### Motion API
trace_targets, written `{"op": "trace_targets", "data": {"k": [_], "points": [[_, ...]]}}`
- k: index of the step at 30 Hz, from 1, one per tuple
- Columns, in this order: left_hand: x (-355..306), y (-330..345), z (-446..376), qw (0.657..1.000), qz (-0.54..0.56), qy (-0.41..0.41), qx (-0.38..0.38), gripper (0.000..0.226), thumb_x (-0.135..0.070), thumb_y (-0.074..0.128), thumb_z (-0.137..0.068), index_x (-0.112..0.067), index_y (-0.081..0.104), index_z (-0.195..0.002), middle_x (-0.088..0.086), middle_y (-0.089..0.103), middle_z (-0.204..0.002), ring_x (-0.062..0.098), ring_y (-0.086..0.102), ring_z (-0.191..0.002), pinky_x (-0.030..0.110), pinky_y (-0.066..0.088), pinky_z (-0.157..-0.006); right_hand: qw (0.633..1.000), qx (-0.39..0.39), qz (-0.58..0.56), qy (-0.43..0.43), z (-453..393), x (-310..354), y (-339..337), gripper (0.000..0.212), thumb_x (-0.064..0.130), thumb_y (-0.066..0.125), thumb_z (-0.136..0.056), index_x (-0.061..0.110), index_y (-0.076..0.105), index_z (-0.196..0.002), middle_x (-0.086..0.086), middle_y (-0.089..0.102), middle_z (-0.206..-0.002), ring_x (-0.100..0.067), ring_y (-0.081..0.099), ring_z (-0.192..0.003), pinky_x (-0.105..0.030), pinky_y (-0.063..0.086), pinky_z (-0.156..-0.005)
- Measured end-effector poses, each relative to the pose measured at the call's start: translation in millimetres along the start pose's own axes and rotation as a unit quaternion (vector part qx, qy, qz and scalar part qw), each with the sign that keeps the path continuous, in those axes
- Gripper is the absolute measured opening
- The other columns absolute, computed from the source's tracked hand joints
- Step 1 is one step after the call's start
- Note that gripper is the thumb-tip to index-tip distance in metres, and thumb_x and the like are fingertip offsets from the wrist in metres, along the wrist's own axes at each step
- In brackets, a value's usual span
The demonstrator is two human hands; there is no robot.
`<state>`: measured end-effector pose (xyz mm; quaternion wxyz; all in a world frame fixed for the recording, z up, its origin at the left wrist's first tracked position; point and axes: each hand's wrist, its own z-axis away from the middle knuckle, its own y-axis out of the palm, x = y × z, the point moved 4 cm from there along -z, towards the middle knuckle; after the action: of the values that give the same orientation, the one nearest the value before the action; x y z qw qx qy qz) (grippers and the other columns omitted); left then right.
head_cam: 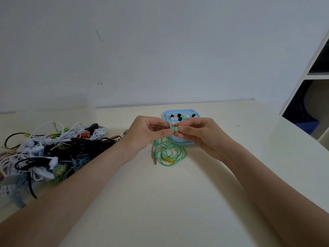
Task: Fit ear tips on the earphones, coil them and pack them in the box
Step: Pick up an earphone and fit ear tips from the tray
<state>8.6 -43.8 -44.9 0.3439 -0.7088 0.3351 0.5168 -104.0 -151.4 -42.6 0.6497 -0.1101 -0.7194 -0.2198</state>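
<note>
My left hand (147,133) and my right hand (199,133) meet above the table, both pinching the mint-green earphones (169,152) at one earbud (173,128). The rest of the green cable hangs down in loose loops onto the table, its jack plug (155,161) lying at the lower left of the loops. Behind my hands sits a light blue box (181,113) holding several black and white ear tips (179,117). My fingers partly hide the box's front and whatever sits on the earbud's end.
A tangled heap of white, black, green and blue earphones (49,152) covers the table's left side. A white shelf unit (313,90) stands at the right edge. The wall runs close behind the cream table (178,202).
</note>
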Motion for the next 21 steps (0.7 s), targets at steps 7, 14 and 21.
{"op": "trace_targets", "data": {"k": [7,14,21], "points": [[-3.4,1.2,2.8,0.999,0.011,0.015,0.035,0.015,-0.003,0.067,-0.072,-0.009,0.069,-0.086,-0.008,0.071,-0.073,0.003,0.065,-0.073,0.014,0.05,-0.071,0.989,0.02,-0.102,0.106,2.4,-3.2,4.9,0.042,-0.011,0.046,-0.086,0.005,0.071,-0.057,-0.006,0.071,-0.068,-0.012,0.069,-0.061,-0.014,0.053,-0.055],[-5.6,2.4,2.4,0.999,0.028,0.029,0.013,0.016,0.002,0.067,-0.073,-0.009,0.069,-0.084,-0.008,0.072,-0.073,0.003,0.066,-0.071,0.013,0.05,-0.068,0.976,0.016,-0.164,0.144,1.5,-4.8,6.8,0.029,-0.007,0.046,-0.089,0.0,0.07,-0.073,-0.008,0.068,-0.067,-0.01,0.067,-0.06,-0.013,0.054,-0.056],[2.9,1.9,0.2,0.998,0.039,-0.033,-0.036,0.012,-0.004,0.068,-0.077,-0.008,0.069,-0.088,-0.007,0.071,-0.069,0.0,0.064,-0.065,0.012,0.048,-0.058,0.999,-0.018,-0.031,0.007,-1.7,0.0,3.4,0.015,-0.007,0.053,-0.086,0.0,0.066,-0.088,-0.004,0.071,-0.072,-0.009,0.067,-0.065,-0.014,0.054,-0.066]]}}
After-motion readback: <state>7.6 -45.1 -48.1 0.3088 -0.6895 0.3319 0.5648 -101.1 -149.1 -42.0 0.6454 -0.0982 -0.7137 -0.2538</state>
